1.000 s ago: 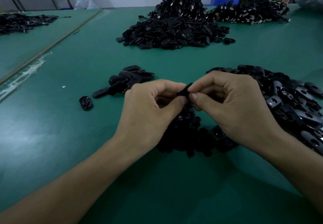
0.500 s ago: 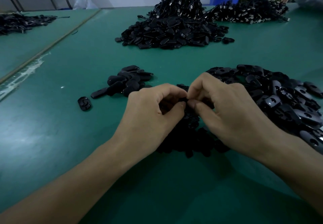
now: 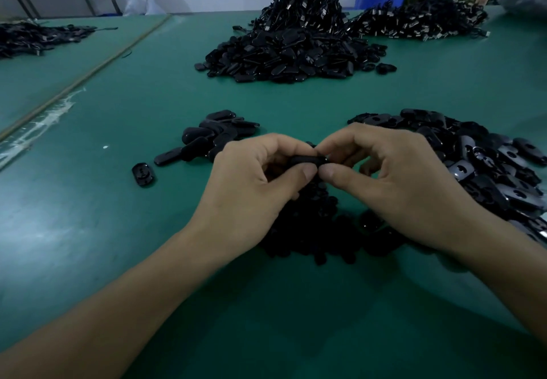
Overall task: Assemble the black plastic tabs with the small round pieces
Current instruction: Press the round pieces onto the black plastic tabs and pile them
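A black plastic tab lies level between my two hands above the green table. My left hand pinches its left end with thumb and curled fingers. My right hand pinches its right end between thumb and forefinger. Under the hands lies a heap of small round black pieces, partly hidden by them. A wide pile of loose black tabs spreads to the right of my right hand. A smaller cluster of tabs lies just beyond my left hand. Whether a round piece sits in the held tab is hidden by my fingers.
One single tab lies alone to the left of the cluster. A big mound of black parts with cables stands at the back centre, another at the back right. A seam splits the green table on the left.
Both hands dropped slightly toward the table and stayed together. The tab turned from standing edge-up between the fingertips to lying level between both thumbs.
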